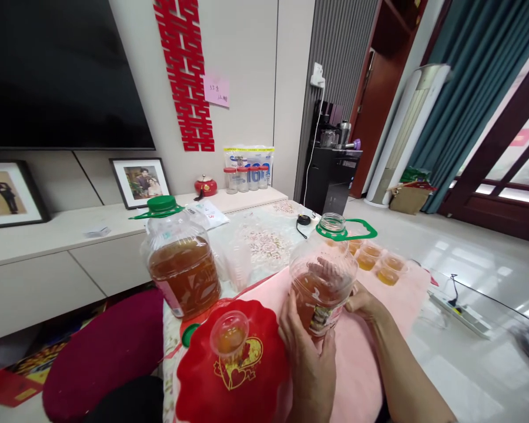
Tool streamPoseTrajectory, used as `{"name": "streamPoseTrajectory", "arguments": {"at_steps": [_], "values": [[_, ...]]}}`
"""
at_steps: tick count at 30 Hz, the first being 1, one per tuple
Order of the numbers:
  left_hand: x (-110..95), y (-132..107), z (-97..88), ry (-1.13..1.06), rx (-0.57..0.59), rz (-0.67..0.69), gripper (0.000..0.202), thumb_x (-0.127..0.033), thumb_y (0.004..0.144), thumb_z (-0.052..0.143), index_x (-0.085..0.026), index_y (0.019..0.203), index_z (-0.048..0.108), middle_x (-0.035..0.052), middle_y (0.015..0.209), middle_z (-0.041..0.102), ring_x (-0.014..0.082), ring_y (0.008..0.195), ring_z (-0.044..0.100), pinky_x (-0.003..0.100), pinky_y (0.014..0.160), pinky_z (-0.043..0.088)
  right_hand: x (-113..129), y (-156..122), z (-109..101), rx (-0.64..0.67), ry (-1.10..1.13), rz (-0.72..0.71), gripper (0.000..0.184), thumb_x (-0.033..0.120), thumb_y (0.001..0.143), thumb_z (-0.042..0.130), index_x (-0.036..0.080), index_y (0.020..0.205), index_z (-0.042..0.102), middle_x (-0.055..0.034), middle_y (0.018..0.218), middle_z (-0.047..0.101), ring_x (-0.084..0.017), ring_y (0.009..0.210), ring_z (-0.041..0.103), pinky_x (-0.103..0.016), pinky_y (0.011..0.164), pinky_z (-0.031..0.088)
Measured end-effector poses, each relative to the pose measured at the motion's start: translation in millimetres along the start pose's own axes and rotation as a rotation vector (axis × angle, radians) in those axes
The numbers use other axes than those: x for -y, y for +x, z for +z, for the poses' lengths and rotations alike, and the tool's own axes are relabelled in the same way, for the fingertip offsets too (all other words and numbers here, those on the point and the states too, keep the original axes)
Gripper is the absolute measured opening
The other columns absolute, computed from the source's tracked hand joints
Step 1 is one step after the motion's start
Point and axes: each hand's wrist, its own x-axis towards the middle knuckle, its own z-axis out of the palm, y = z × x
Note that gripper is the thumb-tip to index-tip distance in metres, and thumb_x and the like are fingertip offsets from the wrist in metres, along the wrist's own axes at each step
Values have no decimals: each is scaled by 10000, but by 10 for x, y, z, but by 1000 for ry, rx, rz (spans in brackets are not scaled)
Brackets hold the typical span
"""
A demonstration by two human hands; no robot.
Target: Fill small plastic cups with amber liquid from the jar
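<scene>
An uncapped clear plastic jug (324, 294) of amber liquid stands upright, tilted slightly, above the pink cloth. My left hand (308, 352) wraps round its near left side. On the other side, my right hand (362, 302) grips the jug, its fingers partly hidden behind it. A green carry handle (361, 229) rings the open neck. To the left, a red scalloped tray (194, 388) bears a clear plastic cup (230, 335) with a little amber liquid. A loose green cap (189, 335) lies beside the tray.
A second full jug (185, 270) with a green cap stands behind the tray. Several cups of amber liquid (388, 271) sit on the pink cloth (417, 288) at right. Behind are a black tape measure (304, 220) and a stack of clear cups (239, 264). A power strip (461, 314) lies on the floor.
</scene>
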Motion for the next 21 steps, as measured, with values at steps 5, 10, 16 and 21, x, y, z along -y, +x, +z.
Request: {"name": "streamPoseTrajectory", "arguments": {"at_steps": [5,10,16,21], "values": [[-29,-100,-28,32,50,-75,857,-140,855,597,-285,1617,231,131,1672,344,303,1568,347,572,1302,343,13,-89,8,20,14,-11,807,425,866,859,260,1567,495,-125,1613,499,-370,1467,486,-679,1240,326],[-177,-249,-126,59,77,-111,857,-132,840,559,-239,1628,238,140,1711,278,309,1616,280,557,1317,339,52,-101,45,-1,23,-40,737,447,869,848,241,1511,551,-123,1588,523,-356,1435,516,-656,1222,364],[-245,-273,-387,32,118,-132,847,-144,804,569,-187,1611,314,206,1667,307,340,1532,413,515,1178,499,149,-153,73,-48,-2,-85,713,491,872,832,236,1487,577,-121,1572,542,-349,1435,514,-647,1233,343],[-284,-202,-749,3,82,-135,767,-325,913,604,-212,1618,325,187,1636,362,309,1432,524,457,1131,561,180,-196,59,-151,-17,-84,654,491,877,834,227,1437,623,-119,1526,590,-333,1413,545,-628,1228,365]]}}
